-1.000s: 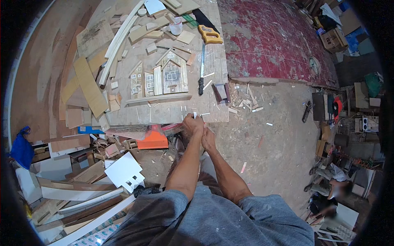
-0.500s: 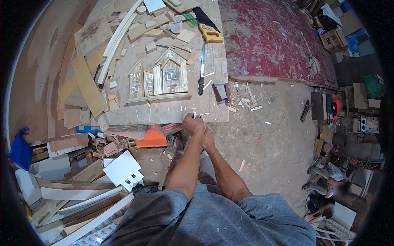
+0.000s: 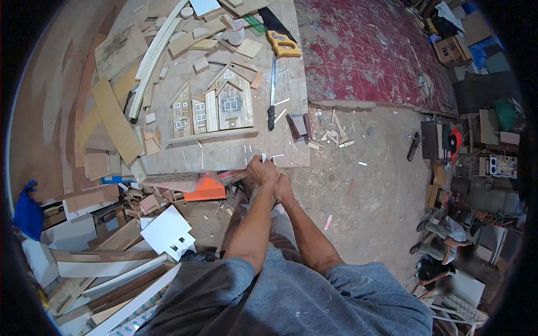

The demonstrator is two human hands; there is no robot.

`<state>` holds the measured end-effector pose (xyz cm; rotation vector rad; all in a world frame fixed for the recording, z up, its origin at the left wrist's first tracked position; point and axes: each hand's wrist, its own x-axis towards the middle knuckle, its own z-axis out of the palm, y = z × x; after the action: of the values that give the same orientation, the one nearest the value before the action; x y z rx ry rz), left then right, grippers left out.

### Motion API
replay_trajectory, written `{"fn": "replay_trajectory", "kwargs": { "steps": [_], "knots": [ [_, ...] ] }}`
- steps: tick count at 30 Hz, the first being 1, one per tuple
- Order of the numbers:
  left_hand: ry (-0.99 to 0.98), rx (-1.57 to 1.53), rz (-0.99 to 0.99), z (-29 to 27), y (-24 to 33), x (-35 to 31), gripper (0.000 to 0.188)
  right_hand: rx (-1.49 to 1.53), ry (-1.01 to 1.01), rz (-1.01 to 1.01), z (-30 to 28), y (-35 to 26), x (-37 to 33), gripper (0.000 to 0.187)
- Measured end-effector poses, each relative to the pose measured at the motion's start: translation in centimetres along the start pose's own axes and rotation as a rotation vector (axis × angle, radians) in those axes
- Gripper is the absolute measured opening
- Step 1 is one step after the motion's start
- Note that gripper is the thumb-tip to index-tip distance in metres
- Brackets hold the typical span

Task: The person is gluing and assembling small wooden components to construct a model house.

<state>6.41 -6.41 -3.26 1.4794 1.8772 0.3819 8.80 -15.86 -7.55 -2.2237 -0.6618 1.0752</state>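
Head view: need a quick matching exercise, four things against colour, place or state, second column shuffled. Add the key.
Column one
1. Left hand
2. Handle of the handsaw
3. Bundle at the far left
4. House-shaped pieces

Column two
A. Bright blue
B. On the table, with a long wood strip along the lower side
C. Yellow
D. At the table's front edge, with a small white piece at its fingertips

Pairs: 1-D, 2-C, 3-A, 4-B
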Motion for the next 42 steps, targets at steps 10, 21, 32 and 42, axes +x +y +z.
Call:
{"fn": "replay_trajectory", "kwargs": {
  "steps": [10, 21, 32, 42],
  "knots": [
    [-0.025, -0.047, -0.085, 0.4, -0.2, 0.4, 0.012, 0.039, 0.015, -0.043, 1.9, 2.5, 1.2, 0.062],
    [-0.005, 0.044, -0.001, -1.0, 0.7, 0.0, 0.014, -0.078, 0.03, 0.09, 1.1, -1.3, -1.5, 0.067],
    [-0.065, 0.044, 0.004, -0.8, 1.0, 0.5, 0.019, 0.108, 0.07, 0.101, -0.6, -1.9, -1.8, 0.077],
    [-0.047, 0.047, 0.032, -0.1, -0.5, 1.2, 0.018, 0.015, -0.014, 0.246, -0.8, -4.3, -2.2, 0.072]
  ]
}}
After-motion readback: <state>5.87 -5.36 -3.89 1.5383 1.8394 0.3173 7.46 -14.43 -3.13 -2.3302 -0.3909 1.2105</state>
